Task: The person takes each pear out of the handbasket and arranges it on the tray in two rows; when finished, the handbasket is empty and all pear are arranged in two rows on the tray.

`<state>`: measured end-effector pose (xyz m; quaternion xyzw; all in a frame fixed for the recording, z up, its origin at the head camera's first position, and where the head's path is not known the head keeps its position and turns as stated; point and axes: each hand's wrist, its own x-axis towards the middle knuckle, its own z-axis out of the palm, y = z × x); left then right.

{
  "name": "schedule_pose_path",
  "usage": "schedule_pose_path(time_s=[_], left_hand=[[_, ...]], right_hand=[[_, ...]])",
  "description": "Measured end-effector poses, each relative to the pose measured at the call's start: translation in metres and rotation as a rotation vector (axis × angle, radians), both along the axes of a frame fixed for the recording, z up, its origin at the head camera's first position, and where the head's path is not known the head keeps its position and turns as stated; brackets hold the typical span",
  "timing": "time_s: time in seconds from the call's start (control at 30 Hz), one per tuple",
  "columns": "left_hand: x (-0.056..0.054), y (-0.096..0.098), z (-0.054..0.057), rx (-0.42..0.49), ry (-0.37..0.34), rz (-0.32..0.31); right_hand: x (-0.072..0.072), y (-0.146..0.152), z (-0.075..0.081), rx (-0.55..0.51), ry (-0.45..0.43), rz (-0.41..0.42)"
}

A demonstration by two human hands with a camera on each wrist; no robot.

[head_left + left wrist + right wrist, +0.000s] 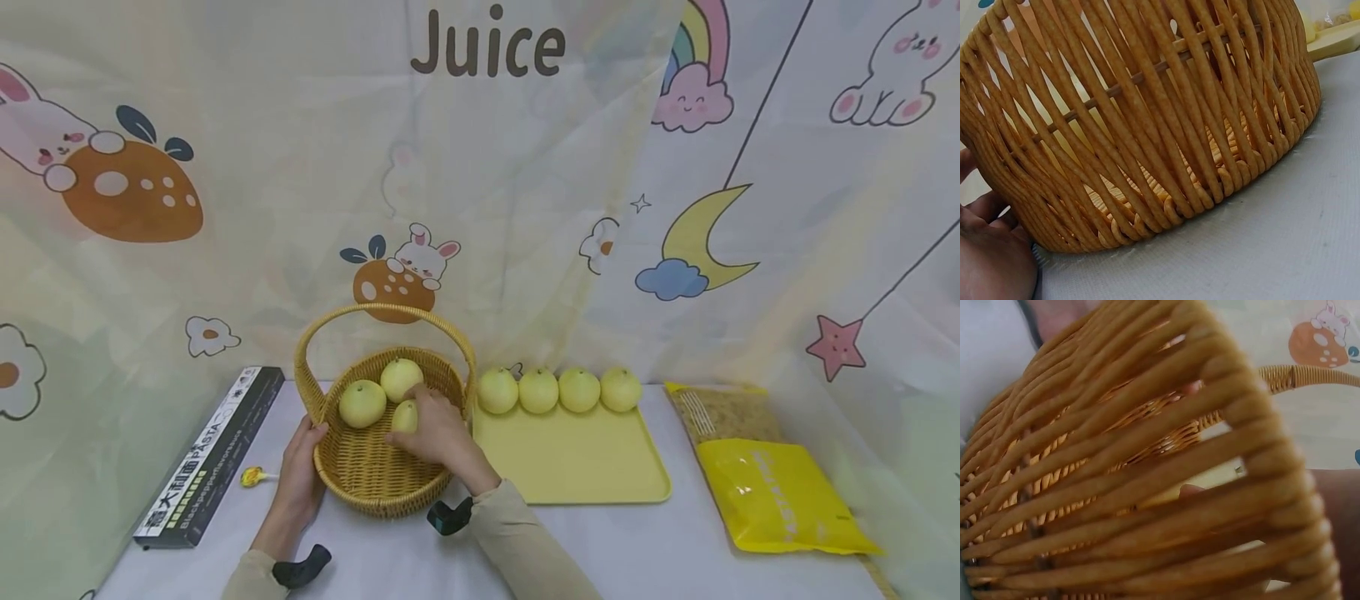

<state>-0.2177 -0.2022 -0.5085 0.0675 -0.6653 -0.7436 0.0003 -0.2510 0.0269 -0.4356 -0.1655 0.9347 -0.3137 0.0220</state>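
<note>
A wicker basket (382, 500) with a tall arched handle stands on the table, two round yellow-green fruits (363, 404) lying toward its back. My left hand (300, 471) holds the basket's left side, thumb at the rim; the left wrist view shows that hand (994, 250) low against the outer weave. Inside the basket, my right hand (435, 429) grips a third round yellow-green fruit (405, 417), partly covered by the fingers. Woven strands hide most of that hand in the right wrist view. Several similar fruits (538, 392) line the back of a yellow tray (577, 467).
A black-and-white pasta box (210, 458) lies left of the basket, with a wrapped lollipop (252, 477) between them. On the far right lies a yellow pasta bag (780, 492). A printed cloth (510, 208) hangs behind the table.
</note>
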Motion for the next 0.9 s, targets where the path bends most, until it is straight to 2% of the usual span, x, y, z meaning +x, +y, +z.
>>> schedule_pose_path(time_s=[0.23, 0.33, 0.47, 0.73, 0.9], left_hand=[[-0.002, 0.0, 0.0, -0.01, -0.009, 0.003], [-0.001, 0.0, 0.001, -0.004, -0.019, 0.003], [0.0, 0.0, 0.001, 0.004, -0.018, 0.001], [-0.001, 0.0, -0.001, -0.009, 0.004, 0.008], [-0.002, 0.0, -0.003, 0.003, -0.001, 0.012]], right_hand=[[-0.001, -0.002, -0.001, 0.042, 0.019, -0.036], [0.0, -0.001, -0.001, 0.015, 0.019, -0.031], [-0.001, 0.004, 0.0, -0.086, 0.021, 0.008], [-0.004, 0.013, 0.001, -0.375, 0.002, 0.106], [-0.002, 0.015, 0.002, -0.447, -0.007, 0.206]])
